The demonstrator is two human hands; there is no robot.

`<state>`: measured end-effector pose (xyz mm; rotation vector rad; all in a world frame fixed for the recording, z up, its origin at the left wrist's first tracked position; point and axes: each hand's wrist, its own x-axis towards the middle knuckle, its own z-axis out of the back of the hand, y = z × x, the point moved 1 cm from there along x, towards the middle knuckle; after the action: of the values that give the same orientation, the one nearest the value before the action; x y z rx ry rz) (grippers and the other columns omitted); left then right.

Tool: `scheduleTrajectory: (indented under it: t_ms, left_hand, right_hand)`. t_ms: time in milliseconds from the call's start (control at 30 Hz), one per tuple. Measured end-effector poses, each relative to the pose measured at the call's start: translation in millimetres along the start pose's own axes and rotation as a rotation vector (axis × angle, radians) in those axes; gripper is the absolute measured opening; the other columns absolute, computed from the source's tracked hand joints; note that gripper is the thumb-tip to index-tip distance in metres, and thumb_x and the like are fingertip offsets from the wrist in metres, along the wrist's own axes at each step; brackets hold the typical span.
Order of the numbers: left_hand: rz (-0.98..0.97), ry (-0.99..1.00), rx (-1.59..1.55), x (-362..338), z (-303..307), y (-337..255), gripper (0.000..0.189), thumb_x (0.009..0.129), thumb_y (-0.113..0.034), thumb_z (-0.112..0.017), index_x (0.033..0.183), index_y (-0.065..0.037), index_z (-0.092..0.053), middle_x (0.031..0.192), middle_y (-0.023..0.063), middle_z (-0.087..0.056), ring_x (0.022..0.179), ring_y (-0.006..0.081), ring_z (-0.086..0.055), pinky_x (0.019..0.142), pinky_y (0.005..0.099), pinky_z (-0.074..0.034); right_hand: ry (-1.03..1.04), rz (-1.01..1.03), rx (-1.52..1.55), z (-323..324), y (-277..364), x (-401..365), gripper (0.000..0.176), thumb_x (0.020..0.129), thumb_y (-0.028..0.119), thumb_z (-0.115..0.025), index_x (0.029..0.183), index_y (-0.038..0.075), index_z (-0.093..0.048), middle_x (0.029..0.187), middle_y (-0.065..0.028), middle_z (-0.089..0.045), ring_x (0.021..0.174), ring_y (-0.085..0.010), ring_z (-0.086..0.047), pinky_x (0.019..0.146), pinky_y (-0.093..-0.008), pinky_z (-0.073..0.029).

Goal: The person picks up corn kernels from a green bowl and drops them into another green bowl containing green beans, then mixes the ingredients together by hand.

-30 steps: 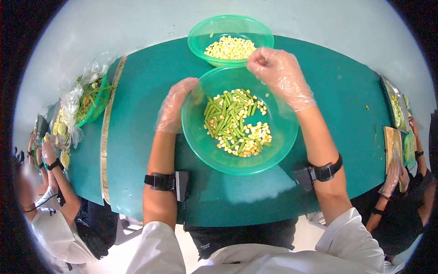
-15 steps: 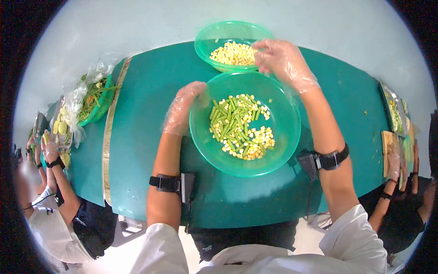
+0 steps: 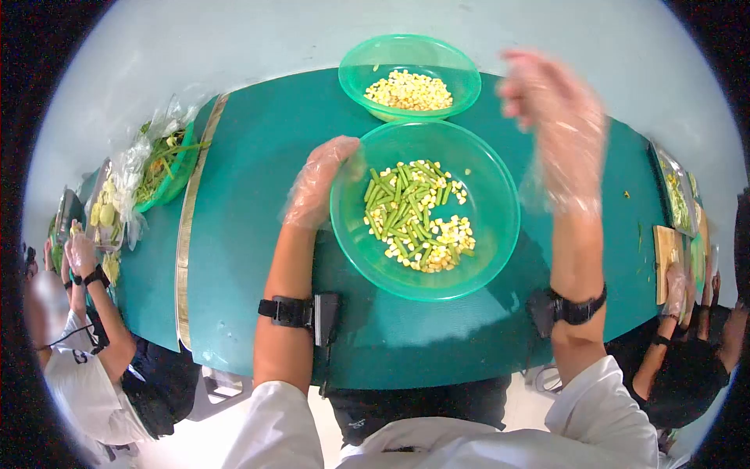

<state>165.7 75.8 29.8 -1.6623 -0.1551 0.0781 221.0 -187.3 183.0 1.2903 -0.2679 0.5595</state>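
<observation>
A large green plastic bowl (image 3: 469,273) stands on the table in front of me, holding cut green beans (image 3: 398,207) and corn kernels (image 3: 449,234). My left hand (image 3: 322,176), in a clear plastic glove, grips this bowl's left rim. Behind it, nearly touching, is a second green bowl (image 3: 461,66) with corn kernels (image 3: 410,90) inside. My right hand (image 3: 558,125), gloved too and blurred by motion, is raised to the right of both bowls. Its fingers look apart, and I see nothing between them.
A green basket (image 3: 176,176) of plant trimmings and a plastic bag (image 3: 137,176) lie at the left, beside a gloved co-worker's hand (image 3: 80,254). At the right, another person's hand (image 3: 676,281) rests by a cutting board (image 3: 666,246) and a vegetable tray (image 3: 673,187).
My right hand has moved away from the rear bowl, to the right. My left hand remains at the front bowl's rim. Both bowls sit slightly further right in view.
</observation>
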Motion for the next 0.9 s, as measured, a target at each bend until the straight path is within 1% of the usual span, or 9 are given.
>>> scheduleTrajectory:
  t_ms: [100, 167, 200, 267, 333, 400, 567, 700, 900]
  left_hand:
    - [0.03, -0.097, -0.048, -6, -5, 1, 0.034, 0.091, -0.037, -0.058, 0.099, -0.004, -0.064, 0.091, 0.0031, -0.06, 0.085, 0.0144, -0.055, 0.08, 0.0291, -0.046]
    - [0.055, -0.21, -0.062, -8, -10, 0, 0.035, 0.091, -0.036, -0.058, 0.104, -0.004, -0.064, 0.095, 0.0044, -0.061, 0.089, 0.0152, -0.056, 0.083, 0.0297, -0.047]
    - [0.053, -0.155, -0.054, -6, -8, 1, 0.035, 0.091, -0.035, -0.059, 0.105, -0.004, -0.064, 0.097, 0.0049, -0.061, 0.09, 0.0154, -0.057, 0.084, 0.03, -0.047]
    - [0.059, -0.033, -0.036, -1, 5, 7, 0.036, 0.09, -0.035, -0.06, 0.107, -0.003, -0.064, 0.101, 0.0058, -0.062, 0.092, 0.0159, -0.058, 0.086, 0.0306, -0.048]
    - [-0.046, -0.057, 0.255, 5, 19, 25, 0.036, 0.09, -0.033, -0.062, 0.109, -0.003, -0.064, 0.104, 0.0061, -0.062, 0.094, 0.0164, -0.058, 0.088, 0.0312, -0.048]
    - [-0.034, -0.119, 0.249, 8, 19, 32, 0.037, 0.09, -0.032, -0.062, 0.111, -0.003, -0.064, 0.105, 0.0063, -0.062, 0.096, 0.0167, -0.058, 0.089, 0.0316, -0.048]
    - [0.154, -0.276, -0.14, -11, -18, -8, 0.031, 0.091, -0.03, -0.059, 0.106, -0.003, -0.064, 0.101, 0.0061, -0.06, 0.093, 0.0162, -0.057, 0.087, 0.0307, -0.047]
    - [-0.206, -0.097, 0.275, -10, -14, -8, 0.028, 0.092, -0.033, -0.057, 0.09, -0.005, -0.061, 0.088, 0.003, -0.056, 0.082, 0.0135, -0.053, 0.077, 0.029, -0.045]
    - [0.042, -0.147, -0.023, -12, -24, -19, 0.029, 0.092, -0.035, -0.056, 0.08, -0.008, -0.055, 0.077, -0.0004, -0.05, 0.074, 0.0115, -0.048, 0.068, 0.0265, -0.041]
  right_hand:
    - [-0.209, 0.398, 0.532, 34, 36, -55, 0.029, 0.094, 0.011, -0.057, 0.121, 0.001, -0.055, 0.099, -0.0081, -0.059, 0.088, -0.0153, -0.056, 0.074, -0.0257, -0.044]
    - [-0.03, 0.68, 0.946, 73, 59, -90, 0.026, 0.093, 0.01, -0.057, 0.117, 0.001, -0.052, 0.108, -0.0108, -0.056, 0.1, -0.0185, -0.055, 0.082, -0.0281, -0.045]
    - [-0.136, 0.938, 0.741, 74, 75, -113, 0.024, 0.094, 0.013, -0.056, 0.114, -0.001, -0.054, 0.109, -0.0125, -0.058, 0.103, -0.0204, -0.056, 0.088, -0.0324, -0.044]
    - [-0.143, 1.121, 0.598, 77, 94, -137, 0.023, 0.094, 0.013, -0.056, 0.113, 0.0, -0.054, 0.108, -0.0124, -0.058, 0.102, -0.0204, -0.057, 0.088, -0.0325, -0.045]
    - [-0.117, 1.162, 0.54, 77, 103, -148, 0.023, 0.094, 0.013, -0.057, 0.112, 0.0, -0.055, 0.107, -0.0123, -0.058, 0.101, -0.0204, -0.057, 0.087, -0.0325, -0.045]
    - [-0.117, 1.173, 0.5, 77, 105, -151, 0.022, 0.093, 0.013, -0.057, 0.111, 0.0, -0.056, 0.106, -0.0122, -0.059, 0.1, -0.0204, -0.057, 0.086, -0.0326, -0.045]
    - [-0.147, 1.174, 0.42, 77, 103, -151, 0.021, 0.092, 0.013, -0.058, 0.109, 0.0, -0.057, 0.104, -0.012, -0.06, 0.097, -0.0204, -0.058, 0.084, -0.0328, -0.046]
    - [-0.173, 1.178, 0.379, 77, 103, -151, 0.02, 0.092, 0.014, -0.059, 0.107, 0.0, -0.059, 0.102, -0.0118, -0.061, 0.094, -0.0205, -0.058, 0.082, -0.0329, -0.046]
    - [-0.193, 1.171, 0.351, 77, 103, -148, 0.019, 0.091, 0.014, -0.061, 0.104, 0.0, -0.061, 0.099, -0.0116, -0.062, 0.091, -0.0205, -0.059, 0.079, -0.0331, -0.047]
